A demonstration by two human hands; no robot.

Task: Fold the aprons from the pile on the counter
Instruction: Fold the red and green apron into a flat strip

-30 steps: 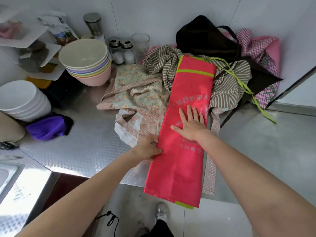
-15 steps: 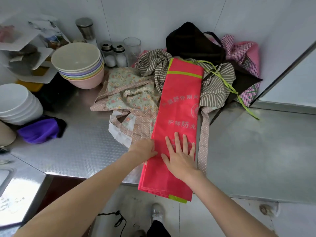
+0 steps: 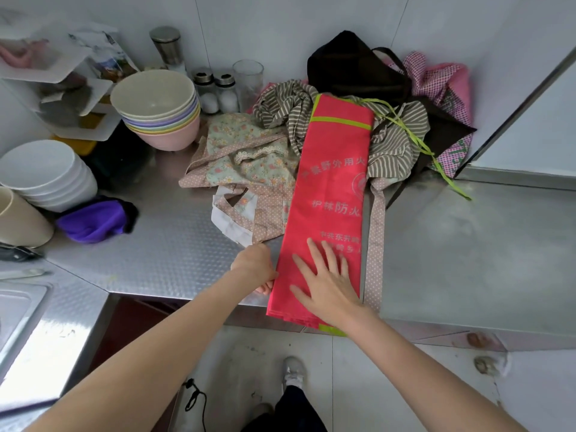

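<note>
A red apron [image 3: 330, 182] with pale printed characters and lime green trim lies folded into a long narrow strip. It runs from the pile down to the counter's front edge and hangs a little over it. My right hand [image 3: 327, 283] lies flat on its lower part with fingers spread. At the strip's left edge my left hand [image 3: 257, 266] grips the fabric, fingers curled under. Behind lies the pile: a floral apron [image 3: 249, 160], a brown striped one [image 3: 392, 145], a black one [image 3: 352, 70] and a pink checked one [image 3: 436, 85].
The steel counter [image 3: 467, 260] stretches bare to the right. Stacked pastel bowls [image 3: 159, 107], white bowls [image 3: 46, 173], a purple cloth [image 3: 93, 219], shakers [image 3: 215, 92] and a glass [image 3: 247, 79] stand at the left and back. A sink [image 3: 18, 310] is at lower left.
My right hand has slid down the red strip toward the counter's front edge. My left hand has also shifted nearer along the strip's left edge.
</note>
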